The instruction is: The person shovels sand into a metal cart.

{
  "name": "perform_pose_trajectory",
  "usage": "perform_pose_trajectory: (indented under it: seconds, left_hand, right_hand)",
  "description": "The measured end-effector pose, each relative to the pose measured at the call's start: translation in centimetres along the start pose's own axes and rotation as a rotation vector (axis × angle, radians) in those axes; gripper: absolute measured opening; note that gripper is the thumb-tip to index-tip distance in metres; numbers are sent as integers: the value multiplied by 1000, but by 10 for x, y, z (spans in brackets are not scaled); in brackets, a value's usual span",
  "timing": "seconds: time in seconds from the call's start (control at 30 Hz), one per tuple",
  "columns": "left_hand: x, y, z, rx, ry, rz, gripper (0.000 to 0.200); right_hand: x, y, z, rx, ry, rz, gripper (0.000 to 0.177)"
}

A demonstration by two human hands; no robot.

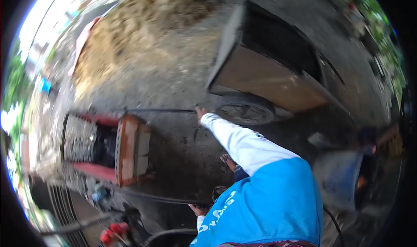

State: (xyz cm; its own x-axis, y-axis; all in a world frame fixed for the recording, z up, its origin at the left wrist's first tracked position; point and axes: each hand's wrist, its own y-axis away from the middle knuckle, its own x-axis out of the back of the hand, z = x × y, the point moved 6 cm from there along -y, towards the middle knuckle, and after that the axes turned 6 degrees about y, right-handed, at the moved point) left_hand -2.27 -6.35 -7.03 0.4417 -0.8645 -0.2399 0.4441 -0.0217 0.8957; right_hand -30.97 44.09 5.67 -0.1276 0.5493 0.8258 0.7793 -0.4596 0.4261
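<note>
The frame is tilted and blurred by motion. My right hand (201,115), at the end of a white sleeve, is closed around the end of a long dark handle bar (165,111). Lower down, my left hand (198,211) is closed on a second dark bar (169,200), its fingers partly smeared. Both bars run left toward a red and orange cart (128,147) with an open box and a grey panel on its near side. My blue and white shirt covers the lower right, and a foot (228,161) shows between the bars.
Beyond my right hand stands a large box cart (269,80) with a spoked wheel (246,113). A sand pile (130,34) lies at the upper left. There is a blue drum (341,177) at the right, and a person in red (114,233) is at the lower left.
</note>
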Motion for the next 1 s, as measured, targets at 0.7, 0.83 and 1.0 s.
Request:
perform_pose_trajectory:
  seconds: [0.7, 0.83, 1.0]
  left_hand:
    - [-38, 0, 20, 46, -814, -65, 68]
    - [-53, 12, -20, 28, -919, -19, 64]
    - [-85, 34, -102, 2, -1018, 22, 58]
  right_hand:
    - [-108, 676, 723, -1351, -180, 32, 47]
    - [-15, 764, 801, -1600, -329, 686, 49]
    - [98, 818, 888, -1618, -310, 1193, 55]
